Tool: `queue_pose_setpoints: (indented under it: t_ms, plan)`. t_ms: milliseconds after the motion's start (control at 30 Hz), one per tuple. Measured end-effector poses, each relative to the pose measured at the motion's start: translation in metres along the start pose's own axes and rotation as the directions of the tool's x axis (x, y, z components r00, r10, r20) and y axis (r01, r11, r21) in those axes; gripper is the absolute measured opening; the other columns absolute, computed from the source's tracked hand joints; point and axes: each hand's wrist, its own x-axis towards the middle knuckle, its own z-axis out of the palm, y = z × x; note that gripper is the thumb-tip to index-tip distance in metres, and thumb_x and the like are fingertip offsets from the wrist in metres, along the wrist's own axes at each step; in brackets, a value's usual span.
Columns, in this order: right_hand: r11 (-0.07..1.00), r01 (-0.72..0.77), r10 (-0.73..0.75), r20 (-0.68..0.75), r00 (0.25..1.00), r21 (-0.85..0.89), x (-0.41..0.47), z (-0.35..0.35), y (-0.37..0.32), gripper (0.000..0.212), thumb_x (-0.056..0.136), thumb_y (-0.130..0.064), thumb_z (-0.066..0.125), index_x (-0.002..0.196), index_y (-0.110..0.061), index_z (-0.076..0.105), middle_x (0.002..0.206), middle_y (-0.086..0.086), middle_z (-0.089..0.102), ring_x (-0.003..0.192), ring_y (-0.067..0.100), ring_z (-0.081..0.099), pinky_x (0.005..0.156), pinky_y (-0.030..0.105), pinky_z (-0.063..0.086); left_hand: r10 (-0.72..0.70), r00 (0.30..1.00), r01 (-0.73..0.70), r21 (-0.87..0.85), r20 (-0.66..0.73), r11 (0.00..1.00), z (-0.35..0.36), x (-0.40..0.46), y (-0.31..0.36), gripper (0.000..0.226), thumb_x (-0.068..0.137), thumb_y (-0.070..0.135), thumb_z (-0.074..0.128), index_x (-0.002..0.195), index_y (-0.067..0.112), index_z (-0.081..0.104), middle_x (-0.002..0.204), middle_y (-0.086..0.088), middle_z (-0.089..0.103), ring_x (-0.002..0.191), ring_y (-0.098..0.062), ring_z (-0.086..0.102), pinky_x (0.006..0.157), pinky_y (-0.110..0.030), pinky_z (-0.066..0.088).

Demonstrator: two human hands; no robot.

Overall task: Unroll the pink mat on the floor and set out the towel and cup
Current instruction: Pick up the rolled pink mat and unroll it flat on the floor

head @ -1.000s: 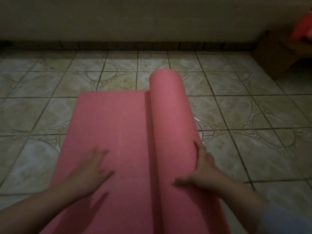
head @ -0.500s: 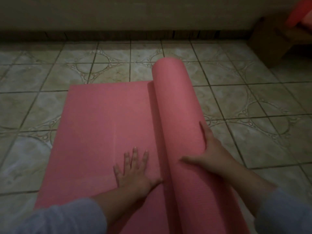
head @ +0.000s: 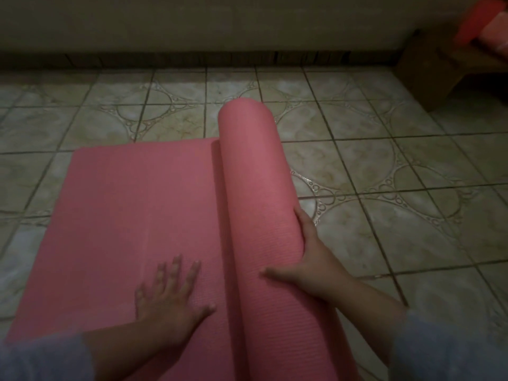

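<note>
Right hand point(head: 310, 266) cupped against the rolled part of the pink mat point(head: 170, 215), palm on the roll's right flank, fingers laid along that side and pointing away, thumb stretched leftward across the top of the roll; grasping the roll rather than merely resting, though the fingertips on the far side are hard to make out in the dim light. Left hand point(head: 170, 298) released and flat, fingers straight and spread, pressing down on the unrolled sheet just left of the roll, thumb reaching toward the roll's base. Mat partly unrolled on the tiled floor point(head: 384, 188): flat portion spread out to the left, remaining roll point(head: 255, 188) lying along its right edge. Long axis of the roll running from the near bottom of the view away toward the far wall, tilted slightly leftward at the far end, with the rounded far end pointing at the wall point(head: 220, 23). Flat sheet's far edge square to that axis, stopping short of the roll's far end. Grey sleeves point(head: 439, 350) at both wrists. Floor of pale tiles patterned with circles, dark skirting along the wall's foot. Brown box-like piece point(head: 428, 67) in the far right corner, something red point(head: 475, 20) on top of it, too dim to identify.
</note>
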Motion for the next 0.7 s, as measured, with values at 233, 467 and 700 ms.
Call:
queue_pose_setpoints:
  t_ms: [233,467,700]
  plan:
    - [0.97,-0.203,0.188,0.114,0.975,0.132,-0.003,-0.082,0.025,0.108,0.052,-0.017,0.091,0.142,-0.034,0.033,0.135,0.005,0.05,0.097,0.003,0.058,0.076,0.024,0.049,0.032,0.986,-0.05,-0.106,-0.166,0.993,-0.001,0.013,0.056,0.078,0.081,0.078,0.019,0.142,0.048,-0.02,0.143,0.009,-0.04,0.146,-0.027,-0.02,0.113,-0.059,-0.005]
    - [0.954,-0.102,0.05,-0.187,0.981,-0.283,0.007,-0.081,0.018,0.093,0.077,-0.031,0.073,0.15,-0.025,0.017,0.143,0.013,0.041,0.116,0.01,0.055,0.097,0.016,0.043,-0.048,0.971,0.013,-0.148,-0.235,0.989,0.013,0.006,0.105,0.08,0.077,0.079,0.008,0.131,0.042,-0.037,0.142,0.011,-0.043,0.138,-0.018,-0.032,0.108,-0.062,-0.016]
    - [0.93,-0.163,0.089,-0.23,0.969,-0.328,0.008,-0.08,0.019,0.131,0.044,-0.047,0.089,0.145,-0.046,0.005,0.139,0.011,0.05,0.117,0.03,0.055,0.093,0.033,0.043,-0.033,0.973,0.002,-0.135,-0.227,0.991,0.012,0.007,0.103,0.079,0.074,0.083,0.003,0.133,0.046,-0.035,0.147,0.011,-0.038,0.143,-0.021,-0.027,0.11,-0.059,-0.014]
